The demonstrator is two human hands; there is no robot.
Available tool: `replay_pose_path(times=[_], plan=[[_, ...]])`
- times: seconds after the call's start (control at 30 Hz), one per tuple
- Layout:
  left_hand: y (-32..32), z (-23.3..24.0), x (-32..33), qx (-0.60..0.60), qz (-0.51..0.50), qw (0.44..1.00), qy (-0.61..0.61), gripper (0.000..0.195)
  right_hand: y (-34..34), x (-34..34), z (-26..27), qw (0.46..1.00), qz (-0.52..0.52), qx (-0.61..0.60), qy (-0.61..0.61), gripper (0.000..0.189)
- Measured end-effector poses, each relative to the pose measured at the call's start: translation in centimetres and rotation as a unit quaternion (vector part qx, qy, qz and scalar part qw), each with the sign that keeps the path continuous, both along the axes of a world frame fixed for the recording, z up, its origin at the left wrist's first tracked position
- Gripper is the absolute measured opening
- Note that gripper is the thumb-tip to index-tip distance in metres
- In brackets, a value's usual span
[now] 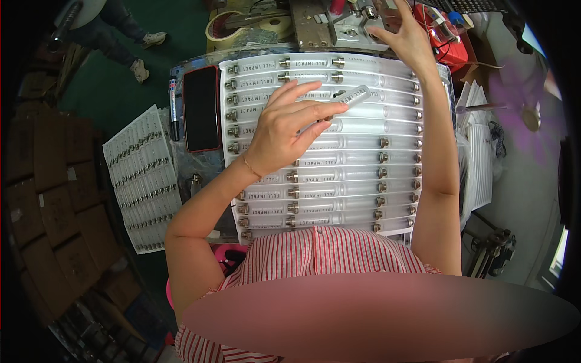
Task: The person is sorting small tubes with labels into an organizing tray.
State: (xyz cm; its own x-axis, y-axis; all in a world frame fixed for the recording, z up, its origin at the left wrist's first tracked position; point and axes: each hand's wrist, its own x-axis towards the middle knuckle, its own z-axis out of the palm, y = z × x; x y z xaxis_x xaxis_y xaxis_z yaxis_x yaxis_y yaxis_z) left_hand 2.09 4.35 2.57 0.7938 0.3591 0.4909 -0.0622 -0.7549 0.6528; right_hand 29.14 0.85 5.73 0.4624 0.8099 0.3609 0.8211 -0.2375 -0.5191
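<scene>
My left hand (pixel 295 118) holds a clear printed tube (pixel 356 97) between thumb and fingers, tilted above the rows of tubes. Below it lies a white tray (pixel 229 181) of many clear tubes, several with metal end fittings (pixel 338 62). Many of the tubes bear printed lettering. My right hand (pixel 404 36) reaches to the far side, over the edge of a metal fixture (pixel 349 34) on a bench, its thumb and fingers spread. Its fingertips are partly cut off by the picture's top edge, and I see nothing held in it.
Left of the tray lie a smartphone (pixel 202 109) and a marker pen (pixel 174 109). Tape rolls (pixel 222 29) sit at the back, a red device (pixel 451 47) at the back right. More filled trays (pixel 140 181) stand at left. A person's legs (pixel 115 27) and a blurred fan (pixel 526 115) also show.
</scene>
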Motion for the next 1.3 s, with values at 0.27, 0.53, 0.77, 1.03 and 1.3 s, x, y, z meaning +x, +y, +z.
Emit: replay_pose_path(times=[0.27, 0.53, 0.77, 1.03, 1.3], plan=[[0.9, -3.6, 3.4, 0.042, -0.079, 0.992, 0.090, 0.031, -12.0, -3.8, -0.1, 0.979, 0.170, -0.115, -0.013, 0.025], [-0.2, -2.9, 4.7, 0.327, -0.023, 0.942, 0.077, 0.030, -14.1, -6.8, -1.5, 0.970, 0.208, -0.102, -0.081, 0.023], [-0.8, 2.5, -1.0, -0.322, -0.014, 0.945, 0.052, 0.031, -9.8, -8.8, 0.8, 0.954, 0.275, 0.099, 0.065, 0.028], [1.1, 3.4, 0.9, 0.027, 0.055, 0.993, -0.099, 0.038, -7.2, -6.8, 1.4, 0.863, 0.300, 0.078, 0.398, 0.035], [8.0, 1.7, 12.8, 0.344, 0.143, 0.926, -0.055, 0.032, -8.2, 1.6, 1.2, 0.952, 0.045, 0.175, 0.246, 0.040]])
